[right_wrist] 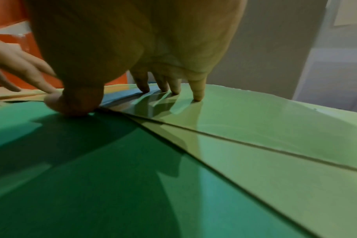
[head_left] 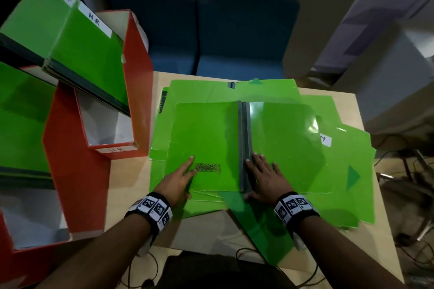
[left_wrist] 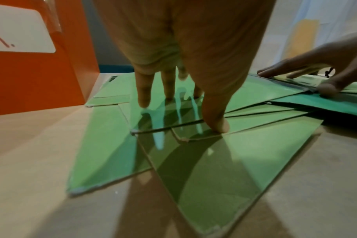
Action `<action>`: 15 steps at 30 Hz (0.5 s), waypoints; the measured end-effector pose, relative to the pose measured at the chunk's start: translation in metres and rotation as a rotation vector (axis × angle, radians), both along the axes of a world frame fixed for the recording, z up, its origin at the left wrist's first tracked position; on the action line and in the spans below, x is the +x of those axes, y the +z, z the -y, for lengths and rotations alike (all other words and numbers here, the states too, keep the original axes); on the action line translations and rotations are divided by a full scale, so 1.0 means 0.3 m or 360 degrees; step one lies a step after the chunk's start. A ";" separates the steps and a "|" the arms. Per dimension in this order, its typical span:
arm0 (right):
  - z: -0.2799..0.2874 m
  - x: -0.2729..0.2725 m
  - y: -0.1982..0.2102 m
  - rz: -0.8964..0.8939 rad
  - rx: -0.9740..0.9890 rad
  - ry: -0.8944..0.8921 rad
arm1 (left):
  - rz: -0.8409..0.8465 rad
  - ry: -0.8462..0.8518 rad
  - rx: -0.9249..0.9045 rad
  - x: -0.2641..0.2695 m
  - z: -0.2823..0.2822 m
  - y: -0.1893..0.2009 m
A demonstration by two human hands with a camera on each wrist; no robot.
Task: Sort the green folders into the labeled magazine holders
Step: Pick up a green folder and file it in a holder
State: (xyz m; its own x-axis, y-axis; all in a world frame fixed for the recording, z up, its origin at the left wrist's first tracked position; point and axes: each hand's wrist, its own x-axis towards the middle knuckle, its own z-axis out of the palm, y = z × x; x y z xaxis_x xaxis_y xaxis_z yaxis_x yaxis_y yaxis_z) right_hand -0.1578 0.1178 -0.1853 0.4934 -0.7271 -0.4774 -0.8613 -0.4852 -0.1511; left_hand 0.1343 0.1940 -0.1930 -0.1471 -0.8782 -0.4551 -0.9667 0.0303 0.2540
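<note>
A loose pile of green folders [head_left: 347,171] covers the light wooden table [head_left: 206,230]. On top, two green panels meet at a grey spine [head_left: 244,143]; the right panel [head_left: 286,138] is glossy. My left hand [head_left: 180,178] lies flat on the left panel [head_left: 206,134] beside a dark printed patch, fingers straight [left_wrist: 169,90]. My right hand [head_left: 260,176] presses flat next to the spine with its thumb at the near edge [right_wrist: 137,77]. Red magazine holders stand at left; one [head_left: 138,73] bears an "H.R" label [head_left: 116,149].
Green folders [head_left: 89,54] with white "H.R" tabs lean in the red holders. A second red holder [head_left: 77,171] stands nearer me at left. A partly covered white label [head_left: 326,141] shows in the pile. Blue seats [head_left: 223,35] lie beyond the table; cables trail at right.
</note>
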 end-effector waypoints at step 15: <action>-0.096 -0.065 0.014 -0.0133 0.0036 0.0458 | 0.0302 -0.0257 0.0261 -0.043 -0.096 0.018</action>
